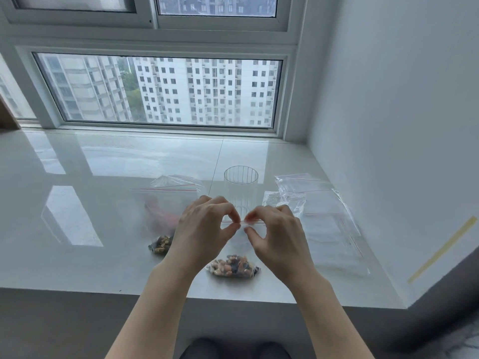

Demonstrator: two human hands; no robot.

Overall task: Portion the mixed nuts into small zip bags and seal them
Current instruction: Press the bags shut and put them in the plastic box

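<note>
Bench [77,255]: glossy pale sill-like surface under a window [160,92], reflecting the panes.
Left bag [162,216]: clear zip bag with red seal line, standing on the bench left of the hands; a small heap of mixed nuts [161,244] sits in its bottom corner. A second, crumpled bag [178,181] shows just behind it.
Left hand [204,229]: thumb and forefinger curled together, pinching the top edge of the centre bag at its red zip line; remaining fingers curled.
Centre bag [242,244]: the task's bag, held upright between both hands, its lower end resting on the bench near the front edge. Red zip line [255,222] runs level between the two pinches. Whether the seal is fully closed cannot be told.
Nut portion [233,265]: mixed nuts gathered in the bottom of the centre bag, between the two wrists.
Glass [241,187]: clear ribbed tumbler, upright, directly behind the hands; appears to hold nothing.
Right hand [274,234]: thumb and forefinger pinching the same zip line, just beside the left hand's pinch; other fingers curled.
Spare bags [321,218]: several flat, clear zip bags with red lines, overlapping on the bench right of the hands, near the wall [401,125].
Tape strip [443,250]: yellowish strip on the wall's lower edge, far right.
</note>
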